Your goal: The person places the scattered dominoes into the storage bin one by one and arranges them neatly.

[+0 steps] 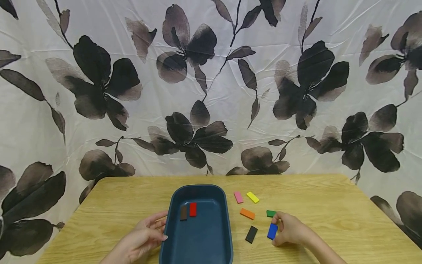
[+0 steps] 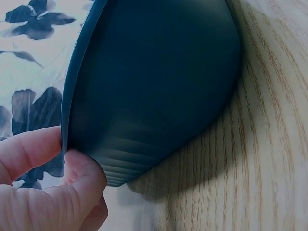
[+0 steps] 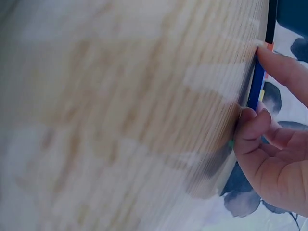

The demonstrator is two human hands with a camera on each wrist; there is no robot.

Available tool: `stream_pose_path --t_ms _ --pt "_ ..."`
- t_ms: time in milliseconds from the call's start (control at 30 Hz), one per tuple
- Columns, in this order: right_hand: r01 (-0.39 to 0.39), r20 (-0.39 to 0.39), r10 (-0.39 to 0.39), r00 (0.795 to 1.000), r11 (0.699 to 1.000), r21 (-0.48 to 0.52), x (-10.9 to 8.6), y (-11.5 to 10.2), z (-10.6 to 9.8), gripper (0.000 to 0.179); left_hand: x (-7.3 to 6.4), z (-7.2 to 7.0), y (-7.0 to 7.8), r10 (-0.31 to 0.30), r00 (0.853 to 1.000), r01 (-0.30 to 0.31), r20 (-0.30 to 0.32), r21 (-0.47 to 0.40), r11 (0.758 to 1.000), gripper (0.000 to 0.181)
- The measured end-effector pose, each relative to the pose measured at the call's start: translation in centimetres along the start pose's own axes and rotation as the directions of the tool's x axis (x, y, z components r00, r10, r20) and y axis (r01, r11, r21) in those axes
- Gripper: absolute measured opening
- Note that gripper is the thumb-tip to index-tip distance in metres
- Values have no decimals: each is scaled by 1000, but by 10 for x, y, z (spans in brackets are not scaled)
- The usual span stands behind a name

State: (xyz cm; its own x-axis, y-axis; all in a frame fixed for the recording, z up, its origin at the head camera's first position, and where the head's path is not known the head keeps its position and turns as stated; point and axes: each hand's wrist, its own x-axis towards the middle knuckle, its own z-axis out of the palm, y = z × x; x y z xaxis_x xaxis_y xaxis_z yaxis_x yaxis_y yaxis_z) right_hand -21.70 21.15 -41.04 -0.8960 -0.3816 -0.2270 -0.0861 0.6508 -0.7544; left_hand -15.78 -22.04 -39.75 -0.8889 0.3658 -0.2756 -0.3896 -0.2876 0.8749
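A dark blue tray (image 1: 200, 242) lies on the table with a brown block (image 1: 183, 213) and a red block (image 1: 192, 209) inside, near its far end. At its left side my left hand (image 1: 142, 236) pinches the rim (image 2: 67, 108) between thumb and fingers, plainest in the left wrist view. To the tray's right, my right hand (image 1: 291, 229) holds a flat blue block (image 1: 272, 231) by its two ends, between thumb and fingers. In the right wrist view only the block's thin blue edge (image 3: 256, 85) shows. A green block (image 1: 271, 213) lies just beyond, partly covered by the fingers.
Between the tray and my right hand lie a black block (image 1: 251, 234) and an orange block (image 1: 247, 213). Farther back are a pink block (image 1: 238, 197) and a yellow block (image 1: 252, 197). Behind the wooden table (image 1: 132, 194) hangs a flower-patterned cloth (image 1: 244, 110).
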Motion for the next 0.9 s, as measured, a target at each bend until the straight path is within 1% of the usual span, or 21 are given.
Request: stream_pose_path --t_ms 133,267,367,467,667,767,900 --pt "21 54 -27 998 993 117 0 2 -5 47 -1 -1 0 -5 1000 5 4 -5 1000 84" --pt "11 116 -44 992 963 270 1 4 -12 49 0 -2 1 0 1000 0 14 -9 1000 84" --pt "1 139 -51 989 940 340 1 5 -15 49 0 -2 2 0 1000 0 20 -10 1000 84" --pt "9 153 -73 986 926 378 2 6 -17 50 0 -2 2 -3 1000 3 24 -15 1000 84" --pt "28 175 -116 978 899 438 4 5 -19 51 0 -1 1 -8 1000 8 11 -23 1000 84" --pt "32 173 -119 978 897 441 4 2 -20 51 0 -2 1 -5 1000 5 15 -27 1000 84" --pt "22 159 -101 982 901 432 6 -3 -21 53 0 -2 1 -1 1000 2 23 -27 1000 83"
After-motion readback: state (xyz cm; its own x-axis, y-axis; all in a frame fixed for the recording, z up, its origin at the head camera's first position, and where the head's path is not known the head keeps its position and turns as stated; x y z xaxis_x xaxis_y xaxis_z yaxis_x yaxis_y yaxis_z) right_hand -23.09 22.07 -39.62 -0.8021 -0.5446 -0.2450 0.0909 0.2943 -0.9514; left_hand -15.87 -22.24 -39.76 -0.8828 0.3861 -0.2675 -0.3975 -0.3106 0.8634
